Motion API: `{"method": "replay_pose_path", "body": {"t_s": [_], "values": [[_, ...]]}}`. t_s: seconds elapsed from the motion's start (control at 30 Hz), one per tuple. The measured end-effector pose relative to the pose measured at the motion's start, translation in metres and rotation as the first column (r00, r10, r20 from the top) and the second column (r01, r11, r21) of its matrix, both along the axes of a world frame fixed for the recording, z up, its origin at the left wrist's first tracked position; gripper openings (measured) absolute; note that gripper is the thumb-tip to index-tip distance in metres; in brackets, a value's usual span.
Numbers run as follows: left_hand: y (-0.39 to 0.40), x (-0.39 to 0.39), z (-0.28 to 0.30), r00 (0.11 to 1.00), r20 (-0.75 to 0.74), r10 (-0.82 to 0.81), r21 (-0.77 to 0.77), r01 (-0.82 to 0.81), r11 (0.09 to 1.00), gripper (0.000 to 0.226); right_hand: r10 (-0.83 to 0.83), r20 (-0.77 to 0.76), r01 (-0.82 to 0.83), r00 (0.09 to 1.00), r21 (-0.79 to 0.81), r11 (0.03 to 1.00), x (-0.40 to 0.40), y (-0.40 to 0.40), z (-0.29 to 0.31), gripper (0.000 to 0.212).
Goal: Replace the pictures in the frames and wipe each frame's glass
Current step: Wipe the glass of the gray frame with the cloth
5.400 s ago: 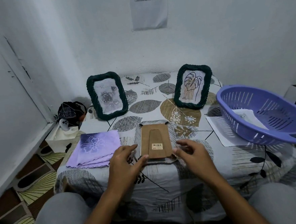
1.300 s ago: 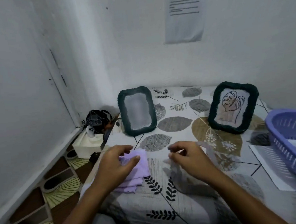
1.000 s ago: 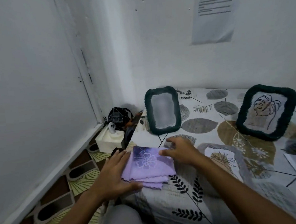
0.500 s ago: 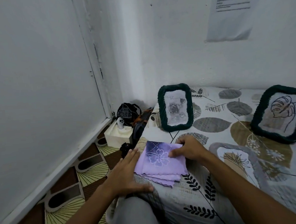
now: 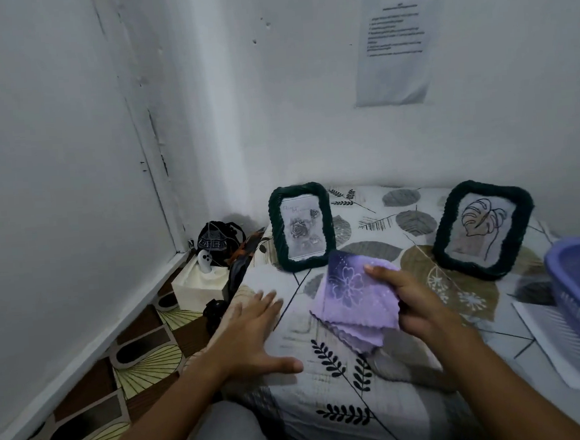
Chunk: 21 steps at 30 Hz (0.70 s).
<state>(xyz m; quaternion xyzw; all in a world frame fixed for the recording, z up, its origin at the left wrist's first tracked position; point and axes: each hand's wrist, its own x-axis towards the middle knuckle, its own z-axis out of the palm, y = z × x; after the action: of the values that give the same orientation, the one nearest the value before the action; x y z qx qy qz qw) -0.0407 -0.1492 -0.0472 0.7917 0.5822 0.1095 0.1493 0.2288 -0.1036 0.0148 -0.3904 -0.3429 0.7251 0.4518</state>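
Head view: two frames (image 5: 301,226) (image 5: 484,228), one cloth (image 5: 353,295).

White painted walls (image 5: 307,98) meet in a corner, with a cracked vertical seam (image 5: 148,133) on the left wall. A printed paper sheet (image 5: 393,44) is stuck to the back wall. Low table covered by a leaf-print cloth (image 5: 344,381). Floor tiles (image 5: 144,364) brown with a cream fan pattern. In the corner, a white box (image 5: 199,288) with a dark bag (image 5: 216,240) behind it. Light is dim and even.
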Motion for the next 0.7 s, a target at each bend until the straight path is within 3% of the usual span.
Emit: {"method": "replay_pose_path", "body": {"t_s": [0.17,0.33,0.43,0.5,0.6,0.7], "values": [[0.018,0.061,0.008,0.985,0.079,-0.154,-0.004,0.154,0.988,0.129,-0.184,-0.065,0.19,0.981,0.102,0.976,0.073,-0.012,0.022,0.019],[0.025,0.109,0.011,0.961,0.125,-0.245,-0.033,0.251,0.967,0.125,-0.414,0.209,0.324,0.886,0.36,0.875,0.128,-0.01,0.04,0.019],[0.026,0.127,0.008,0.96,0.079,-0.268,-0.035,0.271,0.962,0.128,-0.463,0.461,0.253,0.757,0.446,0.858,0.138,-0.001,0.032,0.017],[0.028,0.134,0.005,0.964,0.033,-0.266,-0.037,0.267,0.963,0.128,-0.411,0.568,0.16,0.713,0.438,0.885,0.135,0.005,0.02,0.024],[0.029,0.136,-0.002,0.968,-0.012,-0.252,-0.041,0.252,0.967,0.134,-0.299,0.583,0.07,0.756,0.382,0.922,0.121,0.007,0.001,0.022],[0.029,0.133,-0.009,0.971,-0.047,-0.236,-0.021,0.235,0.972,0.134,-0.273,0.615,-0.01,0.739,0.416,0.91,0.105,0.007,-0.021,0.025]]}}
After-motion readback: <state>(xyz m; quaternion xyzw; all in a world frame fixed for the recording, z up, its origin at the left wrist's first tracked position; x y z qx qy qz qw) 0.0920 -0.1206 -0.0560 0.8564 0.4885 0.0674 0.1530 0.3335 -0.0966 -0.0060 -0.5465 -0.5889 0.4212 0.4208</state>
